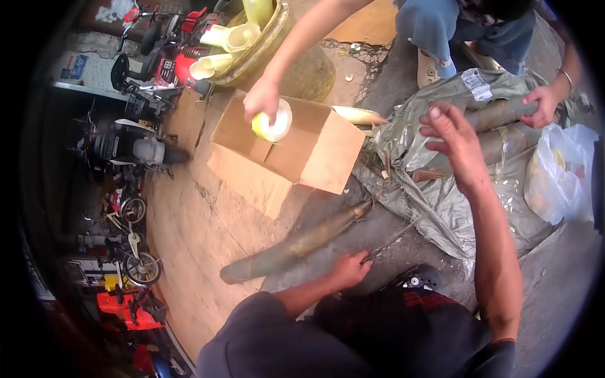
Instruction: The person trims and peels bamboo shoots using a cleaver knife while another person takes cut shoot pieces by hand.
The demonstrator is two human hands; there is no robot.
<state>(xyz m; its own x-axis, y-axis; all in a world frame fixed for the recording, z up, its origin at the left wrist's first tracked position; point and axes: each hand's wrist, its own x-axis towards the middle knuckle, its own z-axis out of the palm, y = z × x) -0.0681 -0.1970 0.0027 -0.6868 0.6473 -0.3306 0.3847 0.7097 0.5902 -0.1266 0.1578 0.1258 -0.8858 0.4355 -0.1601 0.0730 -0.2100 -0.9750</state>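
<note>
My left hand (350, 271) is closed low over the ground, gripping a thin knife (397, 235) that points up and to the right. Just beyond it lies a long bamboo shoot (299, 244) in its brown-green husk, apart from the hand. My right hand (451, 133) is raised with its fingers apart and nothing in it. Below that hand, more unpeeled bamboo shoots (504, 146) lie on a grey-green woven sack (441, 211). Over the open cardboard box (324, 148), another person's hand (261, 99) holds a pale, round-ended piece with a yellow-green side (277, 121).
The other person crouches opposite, their second hand (542, 106) on a shoot. A large bucket (277, 47) holds pale peeled shoots (241, 38). A white plastic bag (561, 173) sits at the right. Motorbikes (145, 151) and a bicycle (140, 268) stand along the left.
</note>
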